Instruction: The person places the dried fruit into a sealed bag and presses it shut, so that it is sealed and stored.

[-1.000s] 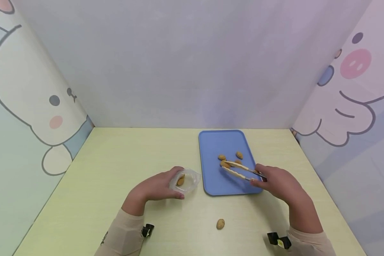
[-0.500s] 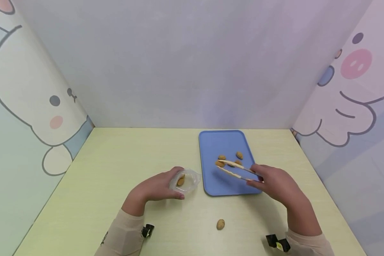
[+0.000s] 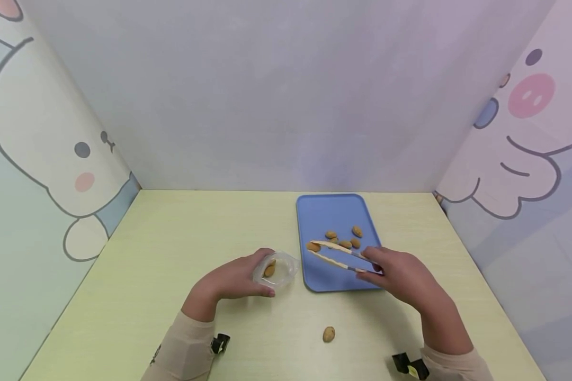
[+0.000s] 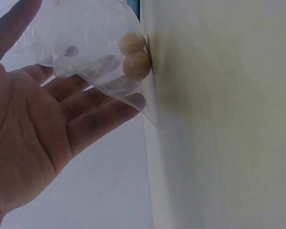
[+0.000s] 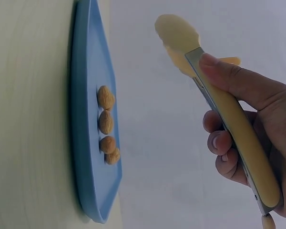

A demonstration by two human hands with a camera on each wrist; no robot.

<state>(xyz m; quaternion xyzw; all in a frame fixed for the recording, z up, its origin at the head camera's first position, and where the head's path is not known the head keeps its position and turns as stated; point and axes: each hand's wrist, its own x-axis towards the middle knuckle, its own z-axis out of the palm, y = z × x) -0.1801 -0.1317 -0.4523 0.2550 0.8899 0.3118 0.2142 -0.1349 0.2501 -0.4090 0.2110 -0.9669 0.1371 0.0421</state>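
Observation:
My left hand (image 3: 240,275) holds a clear plastic bag (image 3: 288,271) with its mouth spread; thumb and fingers are around it. Two brown nuts (image 4: 136,66) sit low in the bag in the left wrist view. With my right hand (image 3: 400,272) I grip metal tongs (image 3: 333,261) with cream-coloured tips and handle pads. At the tongs' tips is a single brown nut (image 3: 313,246), over the left side of the blue tray (image 3: 329,209). In the right wrist view the tongs are raised off the tray.
Several wrinkled brown nuts (image 5: 106,122) lie on the tray. One loose nut (image 3: 329,334) rests on the pale wooden table (image 3: 209,222) nearer to me. A grey wall (image 3: 286,106) stands behind, with cartoon-printed panels at both sides.
My right hand has moved left, carrying a nut at the tongs' tips from the group on the tray toward the bag. My left hand and the bag have stayed put.

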